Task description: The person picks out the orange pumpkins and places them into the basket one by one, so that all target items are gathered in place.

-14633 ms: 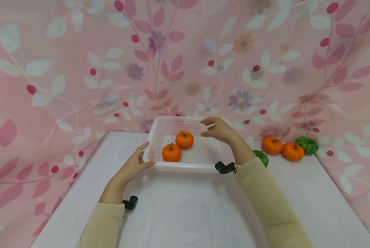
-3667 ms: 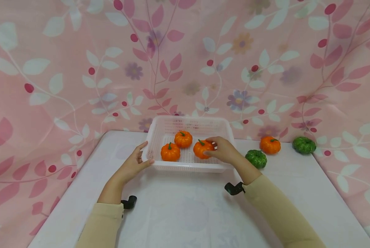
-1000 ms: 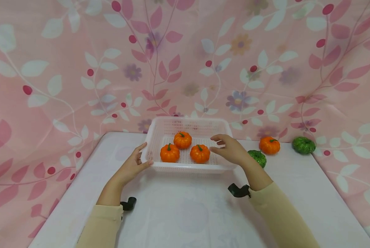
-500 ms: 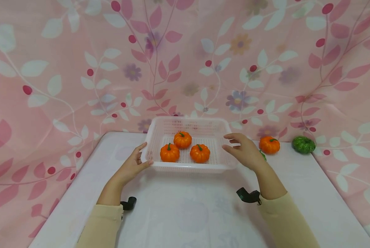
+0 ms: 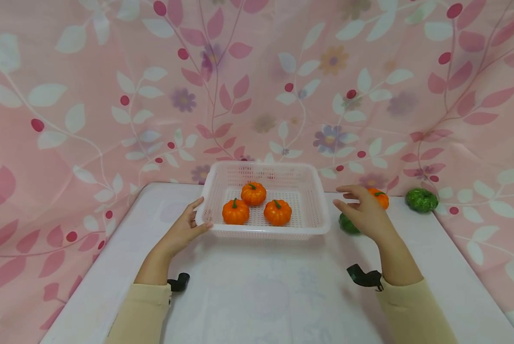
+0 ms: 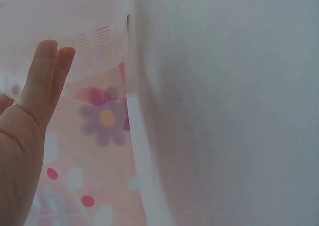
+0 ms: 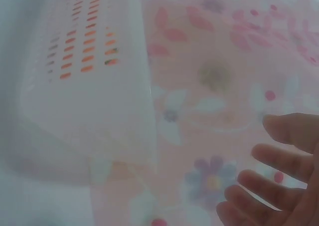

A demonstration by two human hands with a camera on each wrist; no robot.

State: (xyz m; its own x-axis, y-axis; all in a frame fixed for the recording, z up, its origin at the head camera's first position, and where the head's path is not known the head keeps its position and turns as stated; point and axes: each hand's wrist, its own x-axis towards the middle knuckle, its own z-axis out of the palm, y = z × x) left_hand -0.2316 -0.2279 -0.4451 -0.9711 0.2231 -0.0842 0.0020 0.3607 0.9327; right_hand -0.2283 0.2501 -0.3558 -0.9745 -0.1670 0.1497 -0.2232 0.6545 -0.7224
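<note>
A white plastic basket [image 5: 263, 230] stands on the table. Three small orange pumpkins with green stems lie in it: one at the back [image 5: 254, 194], one front left [image 5: 235, 212], one front right [image 5: 278, 212]. My left hand [image 5: 181, 232] holds the basket's front left corner, thumb on the front rim and fingers along the left side. To the right of the basket my right hand [image 5: 366, 215] is in the air, fingers spread and holding nothing. It partly hides a green pumpkin [image 5: 348, 224] and another orange pumpkin [image 5: 380, 198].
Farther right, a second green pumpkin [image 5: 421, 200] sits near the table's back right corner. A pink floral cloth [image 5: 257, 95] hangs behind the white table [image 5: 257, 291]. Each wrist carries a black camera mount.
Earlier, the right hand set a third orange pumpkin into the basket and let go. Since then it has moved right, out past the basket's right rim. The left hand has stayed.
</note>
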